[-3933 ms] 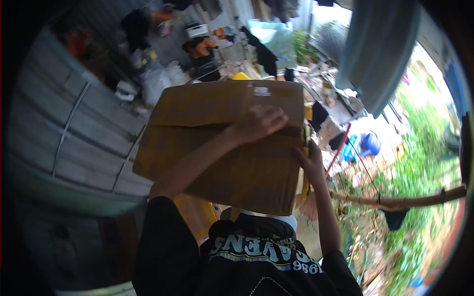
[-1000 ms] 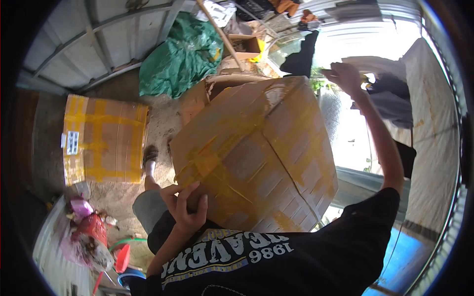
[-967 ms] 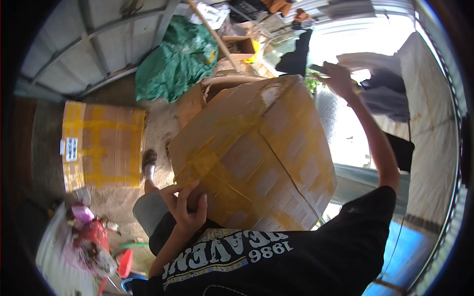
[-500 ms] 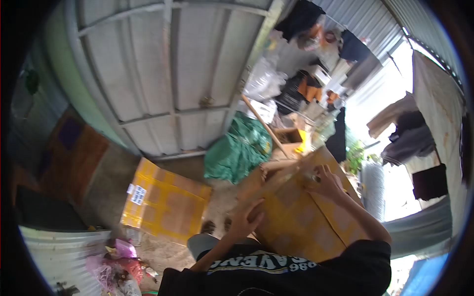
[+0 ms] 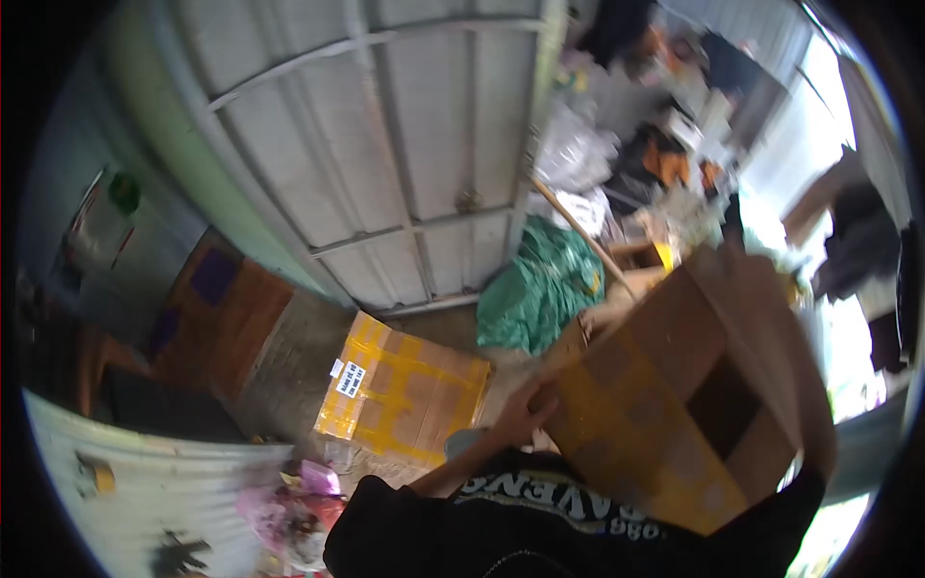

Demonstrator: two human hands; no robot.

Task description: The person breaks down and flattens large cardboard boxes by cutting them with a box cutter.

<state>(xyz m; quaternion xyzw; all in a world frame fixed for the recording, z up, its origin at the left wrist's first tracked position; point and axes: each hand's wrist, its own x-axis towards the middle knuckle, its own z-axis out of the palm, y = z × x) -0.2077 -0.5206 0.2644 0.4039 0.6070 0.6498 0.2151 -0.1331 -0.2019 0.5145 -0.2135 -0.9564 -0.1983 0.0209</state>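
A large brown cardboard box (image 5: pixel 626 414) with yellow tape is held tilted close in front of my black shirt. Its right side shows a dark square opening between flaps. My left hand (image 5: pixel 525 412) grips the box's left edge, fingers bent around it. My right hand (image 5: pixel 747 275) is at the upper right of the box, by a raised flap; it is smeared by motion and its fingers cannot be made out. A flat piece of cardboard (image 5: pixel 405 390) with yellow tape and a white label lies on the floor to the left.
A grey metal door (image 5: pixel 443 144) stands ahead. Beside it are a green sack (image 5: pixel 540 289), a wooden stick (image 5: pixel 588 236) and piled bags and boxes. Brown boards (image 5: pixel 226 308) are at left, pink plastic bags (image 5: pixel 279 515) lower left, and clothes (image 5: pixel 853 241) hang at right.
The large box has turned and lifted, so its dark opening now shows. My right hand has moved up with the flap. The view has swung left.
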